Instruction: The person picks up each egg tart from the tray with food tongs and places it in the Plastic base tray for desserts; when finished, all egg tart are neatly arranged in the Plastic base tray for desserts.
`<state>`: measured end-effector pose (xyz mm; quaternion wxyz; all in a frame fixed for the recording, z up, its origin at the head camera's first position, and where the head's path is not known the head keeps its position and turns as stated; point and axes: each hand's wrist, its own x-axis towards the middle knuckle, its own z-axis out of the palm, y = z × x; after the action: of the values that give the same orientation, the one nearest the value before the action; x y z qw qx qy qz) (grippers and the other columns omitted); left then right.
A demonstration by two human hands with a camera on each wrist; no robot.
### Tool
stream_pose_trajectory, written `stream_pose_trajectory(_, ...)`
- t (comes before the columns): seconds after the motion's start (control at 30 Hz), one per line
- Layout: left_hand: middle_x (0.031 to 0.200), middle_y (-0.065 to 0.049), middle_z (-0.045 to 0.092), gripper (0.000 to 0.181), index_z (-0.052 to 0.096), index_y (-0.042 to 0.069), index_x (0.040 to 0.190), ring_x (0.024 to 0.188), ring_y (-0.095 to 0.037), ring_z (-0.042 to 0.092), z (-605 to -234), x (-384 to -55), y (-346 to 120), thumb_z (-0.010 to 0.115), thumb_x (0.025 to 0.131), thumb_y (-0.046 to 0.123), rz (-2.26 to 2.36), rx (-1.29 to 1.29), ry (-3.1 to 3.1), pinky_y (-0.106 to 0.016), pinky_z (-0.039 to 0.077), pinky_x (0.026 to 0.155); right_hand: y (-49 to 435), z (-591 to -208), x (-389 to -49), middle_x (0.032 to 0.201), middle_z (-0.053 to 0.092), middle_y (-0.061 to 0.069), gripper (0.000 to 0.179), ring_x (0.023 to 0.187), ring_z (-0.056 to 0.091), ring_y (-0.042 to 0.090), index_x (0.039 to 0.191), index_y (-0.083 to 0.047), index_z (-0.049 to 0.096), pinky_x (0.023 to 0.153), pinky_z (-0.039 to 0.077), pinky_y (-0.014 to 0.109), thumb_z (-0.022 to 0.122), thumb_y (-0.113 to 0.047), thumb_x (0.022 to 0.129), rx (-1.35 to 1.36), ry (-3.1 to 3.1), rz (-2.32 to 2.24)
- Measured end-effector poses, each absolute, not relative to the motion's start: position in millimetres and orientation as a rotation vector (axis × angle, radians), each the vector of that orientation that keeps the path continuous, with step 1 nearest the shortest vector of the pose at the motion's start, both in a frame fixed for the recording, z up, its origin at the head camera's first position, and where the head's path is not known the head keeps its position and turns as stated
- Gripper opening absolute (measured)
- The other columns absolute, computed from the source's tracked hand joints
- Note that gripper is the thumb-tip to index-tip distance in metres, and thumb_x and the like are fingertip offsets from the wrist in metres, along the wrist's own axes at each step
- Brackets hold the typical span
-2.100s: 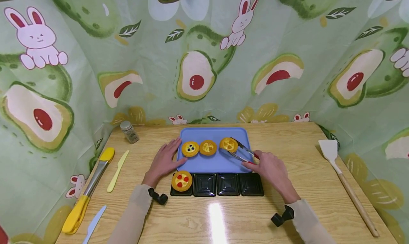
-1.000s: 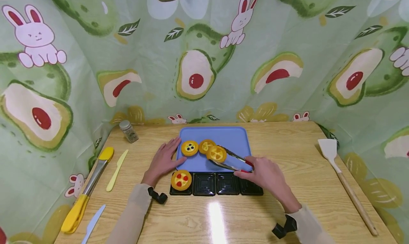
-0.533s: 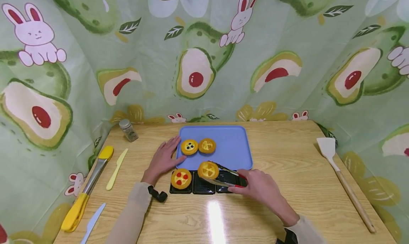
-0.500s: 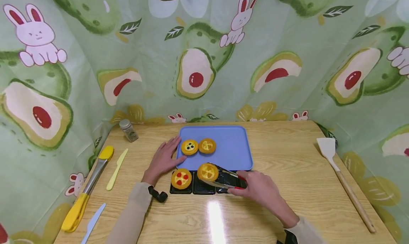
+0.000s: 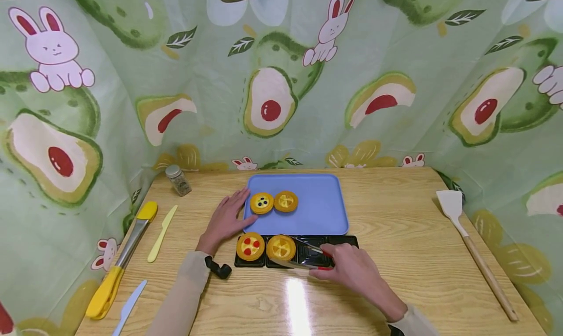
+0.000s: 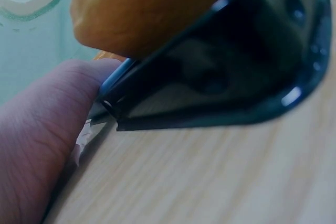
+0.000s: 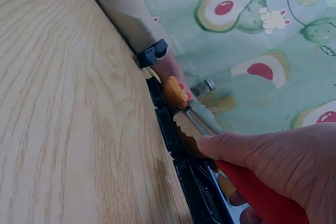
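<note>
My right hand (image 5: 352, 268) grips red-handled metal tongs (image 5: 303, 265), also seen close in the right wrist view with their red handle (image 7: 257, 192). The tongs' arms lie on either side of an egg tart with yellow wedge-shaped topping (image 5: 281, 248), which sits in the second compartment of the black tray (image 5: 313, 250). A tart with red toppings (image 5: 250, 247) fills the first compartment. My left hand (image 5: 226, 220) rests with spread fingers at the left edge of the blue tray (image 5: 316, 204). On that tray are a blueberry-topped tart (image 5: 262, 203) and another wedge-topped tart (image 5: 286, 201).
At left lie yellow-handled tongs (image 5: 127, 257), a yellow knife (image 5: 162, 234) and a blue knife (image 5: 130, 304). A spice jar (image 5: 178, 180) stands at the back left. A white spatula with a wooden handle (image 5: 477, 257) lies along the right side.
The right hand has carried a wedge-topped tart in the tongs from the blue tray's right side, toward me and left, down into the black tray's second compartment. The left hand has stayed put.
</note>
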<state>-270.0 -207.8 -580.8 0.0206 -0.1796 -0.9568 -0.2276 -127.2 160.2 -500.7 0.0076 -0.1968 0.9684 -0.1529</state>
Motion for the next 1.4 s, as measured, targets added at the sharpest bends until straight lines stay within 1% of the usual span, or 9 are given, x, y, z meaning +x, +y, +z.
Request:
stream_pose_trajectory(0.3, 0.173, 0.005, 0.022, 0.098, 0.022, 0.023, 0.169, 0.161, -0.023, 0.018, -582, -271, -208, 0.054, 0.093, 0.077, -0.705, -0.548, -2.975, -0.048, 0.010, 0.131, 161, -500, -127, 0.061, 0.037, -0.014, 0.051, 0.056, 0.038, 0.004, 0.077, -0.025, 0.057, 0.047, 0.026, 0.022, 0.083, -0.069, 0.075, -0.605, 3.043, -0.479)
stream_pose_trajectory(0.47, 0.173, 0.004, 0.022, 0.098, 0.022, 0.023, 0.169, 0.161, -0.023, 0.018, -582, -271, -208, 0.054, 0.093, 0.077, -0.711, -0.550, -2.969, -0.049, 0.010, 0.131, 162, -501, -127, 0.061, 0.039, -0.015, 0.052, 0.056, 0.038, 0.003, 0.079, -0.027, 0.058, 0.047, 0.027, 0.022, 0.083, -0.072, 0.072, -0.586, 3.045, -0.511)
stream_pose_trajectory(0.7, 0.173, 0.005, 0.022, 0.098, 0.023, 0.023, 0.168, 0.161, -0.022, 0.018, -583, -272, -209, 0.054, 0.093, 0.077, -0.707, -0.550, -2.965, -0.049, 0.011, 0.130, 160, -500, -126, 0.064, 0.047, -0.017, 0.052, 0.057, 0.043, 0.004, 0.083, -0.028, 0.061, 0.048, 0.033, 0.024, 0.086, -0.070, 0.069, -0.535, 3.020, -0.596)
stream_pose_trajectory(0.87, 0.173, 0.003, 0.023, 0.098, 0.024, 0.021, 0.168, 0.160, -0.024, 0.019, -584, -272, -208, 0.057, 0.093, 0.075, -0.712, -0.552, -2.954, -0.052, 0.012, 0.130, 162, -497, -128, 0.062, 0.045, -0.016, 0.053, 0.056, 0.041, 0.004, 0.081, -0.027, 0.058, 0.047, 0.031, 0.024, 0.084, -0.072, 0.070, -0.525, 3.009, -0.591)
stream_pose_trajectory(1.03, 0.173, 0.004, 0.022, 0.098, 0.022, 0.022, 0.169, 0.161, -0.023, 0.018, -585, -272, -208, 0.056, 0.094, 0.075, -0.705, -0.546, -2.959, -0.050, 0.010, 0.130, 166, -491, -130, 0.060, 0.042, -0.014, 0.056, 0.054, 0.040, 0.005, 0.080, -0.025, 0.057, 0.047, 0.029, 0.024, 0.084, -0.072, 0.070, -0.531, 3.024, -0.629)
stream_pose_trajectory(1.23, 0.173, 0.003, 0.023, 0.098, 0.024, 0.021, 0.168, 0.160, -0.024, 0.020, -583, -271, -208, 0.058, 0.094, 0.074, -0.731, -0.551, -2.948, -0.051, 0.011, 0.130, 171, -484, -135, 0.059, 0.042, -0.012, 0.060, 0.052, 0.040, 0.006, 0.092, -0.023, 0.065, 0.046, 0.030, 0.025, 0.080, -0.077, 0.071, -0.526, 3.040, -0.639)
stream_pose_trajectory(1.3, 0.173, 0.002, 0.024, 0.098, 0.024, 0.020, 0.168, 0.160, -0.026, 0.020, -583, -270, -207, 0.059, 0.094, 0.073, -0.726, -0.556, -2.942, -0.052, 0.012, 0.130, 173, -482, -136, 0.058, 0.042, -0.012, 0.062, 0.051, 0.039, 0.005, 0.092, -0.022, 0.065, 0.045, 0.030, 0.024, 0.078, -0.079, 0.072, -0.534, 3.055, -0.629)
stream_pose_trajectory(1.4, 0.173, 0.003, 0.024, 0.098, 0.025, 0.020, 0.168, 0.160, -0.026, 0.021, -582, -270, -207, 0.059, 0.093, 0.072, -0.729, -0.555, -2.942, -0.052, 0.012, 0.130, 174, -480, -139, 0.057, 0.041, -0.011, 0.061, 0.050, 0.037, 0.006, 0.091, -0.020, 0.064, 0.045, 0.028, 0.025, 0.079, -0.076, 0.073, -0.541, 3.072, -0.640)
